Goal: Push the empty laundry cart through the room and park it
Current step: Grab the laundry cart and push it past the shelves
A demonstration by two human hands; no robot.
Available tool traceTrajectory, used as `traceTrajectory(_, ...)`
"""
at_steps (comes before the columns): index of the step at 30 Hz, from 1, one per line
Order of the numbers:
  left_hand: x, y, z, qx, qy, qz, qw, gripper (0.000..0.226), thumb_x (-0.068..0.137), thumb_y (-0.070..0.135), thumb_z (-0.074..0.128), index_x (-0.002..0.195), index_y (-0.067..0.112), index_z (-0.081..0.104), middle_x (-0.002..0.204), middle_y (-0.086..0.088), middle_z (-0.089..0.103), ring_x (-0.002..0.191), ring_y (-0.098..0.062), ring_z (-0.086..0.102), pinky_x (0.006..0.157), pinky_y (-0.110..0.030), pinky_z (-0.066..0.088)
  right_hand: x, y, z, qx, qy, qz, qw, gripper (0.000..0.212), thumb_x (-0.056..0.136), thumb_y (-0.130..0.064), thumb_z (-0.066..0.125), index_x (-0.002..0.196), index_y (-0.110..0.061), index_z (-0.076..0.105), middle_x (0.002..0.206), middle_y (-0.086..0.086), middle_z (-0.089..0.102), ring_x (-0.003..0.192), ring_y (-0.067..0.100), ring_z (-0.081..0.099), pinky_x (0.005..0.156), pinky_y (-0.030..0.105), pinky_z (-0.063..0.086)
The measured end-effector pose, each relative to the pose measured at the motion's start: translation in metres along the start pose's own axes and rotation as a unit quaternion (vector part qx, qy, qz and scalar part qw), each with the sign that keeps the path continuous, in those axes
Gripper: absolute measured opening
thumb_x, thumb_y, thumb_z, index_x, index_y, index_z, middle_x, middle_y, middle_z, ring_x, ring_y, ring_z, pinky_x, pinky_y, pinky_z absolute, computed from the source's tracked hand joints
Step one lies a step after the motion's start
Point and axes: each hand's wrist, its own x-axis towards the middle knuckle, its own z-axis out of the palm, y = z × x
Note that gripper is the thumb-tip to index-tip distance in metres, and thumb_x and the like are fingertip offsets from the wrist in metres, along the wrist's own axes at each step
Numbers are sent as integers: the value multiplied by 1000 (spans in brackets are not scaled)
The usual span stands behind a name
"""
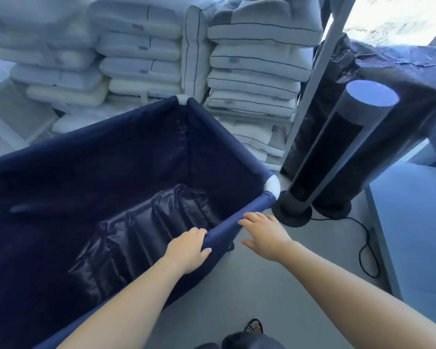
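Note:
The laundry cart [224, 152] is a big navy fabric bin with white corner joints, filling the left and middle of the view. Inside it I see only its crumpled dark lining. My left hand [188, 249] is wrapped around the padded near rim. My right hand [263, 234] lies just right of it, fingertips touching the same rim, fingers spread and thumb off the bar. The cart's far corner sits close to the stacked pillows.
Stacks of white pillows and cushions [252, 71] stand right behind the cart. A dark tower fan [337, 152] stands at the right by the cart's near corner, its black cable [365, 248] looping on the grey floor. A white post [320, 71] and a covered table [413, 71] are beyond.

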Motion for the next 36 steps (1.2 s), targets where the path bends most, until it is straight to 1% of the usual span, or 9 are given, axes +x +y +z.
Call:
traceTrajectory(5, 43, 45, 2, 26, -10, -25, 999, 34, 94, 37, 49, 120, 15, 43, 120, -3, 51, 103, -23, 54, 81, -37, 50, -5, 52, -7, 9, 1, 30, 1000, 45, 94, -37, 47, 134, -19, 42, 140, 0, 42, 129, 22, 37, 102, 39, 34)
traceTrajectory(8, 53, 55, 10, 19, 12, -50, 999, 34, 94, 33, 52, 121, 15, 43, 118, -3, 50, 102, -23, 55, 76, -35, 49, -5, 67, -2, 23, -10, 21, 999, 46, 93, -37, 48, 135, -18, 41, 141, 2, 39, 130, 24, 36, 100, 39, 36)
traceTrajectory(14, 51, 58, 21, -25, 61, -98, 993, 34, 92, 27, 58, 122, 16, 47, 112, -1, 51, 100, -21, 54, 79, -35, 50, 3, 72, 6, 37, 5, -13, 999, 51, 92, -35, 52, 137, -15, 36, 144, 3, 35, 130, 24, 34, 97, 38, 39)
traceTrajectory(19, 36, 61, 29, -34, 75, -117, 990, 32, 92, 23, 57, 121, 17, 47, 113, -1, 51, 101, -21, 51, 80, -32, 48, 6, 66, 14, 19, 13, -58, 998, 61, 92, -33, 53, 144, -16, 26, 151, 2, 26, 136, 24, 26, 102, 37, 34)
traceTrajectory(24, -1, 54, 48, -24, 60, -112, 992, 37, 92, 24, 57, 126, 20, 43, 118, 3, 50, 106, -20, 48, 85, -33, 48, 5, 63, 24, -46, 3, -77, 996, 49, 94, -33, 49, 138, -16, 35, 141, 2, 39, 128, 25, 34, 104, 39, 33)
traceTrajectory(28, -29, 49, 64, -15, 67, -110, 992, 41, 92, 25, 57, 129, 23, 40, 121, 5, 49, 108, -20, 47, 84, -33, 47, -9, 59, 38, -52, -35, -94, 994, 44, 95, -39, 46, 135, -21, 40, 136, 0, 48, 126, 23, 38, 109, 37, 24)
traceTrajectory(31, -48, 46, 73, -9, 83, -109, 991, 40, 92, 25, 56, 129, 24, 41, 121, 5, 50, 106, -20, 48, 87, -33, 46, -25, 50, 46, -46, -32, -102, 993, 43, 96, -41, 43, 135, -22, 40, 134, -1, 50, 124, 23, 40, 109, 36, 22)
traceTrajectory(34, -67, 44, 85, -2, 111, -114, 987, 39, 92, 26, 55, 129, 24, 43, 120, 4, 52, 104, -20, 50, 90, -31, 43, -40, 39, 52, -41, -30, -113, 992, 42, 97, -37, 43, 136, -22, 38, 135, 0, 49, 125, 24, 40, 109, 37, 22)
traceTrajectory(36, -80, 45, 92, -4, 129, -128, 983, 40, 92, 28, 55, 130, 24, 42, 123, 5, 52, 107, -19, 51, 96, -30, 39, -51, 34, 55, -42, -33, -124, 991, 43, 97, -34, 43, 138, -22, 36, 136, -1, 47, 126, 23, 39, 109, 36, 21)
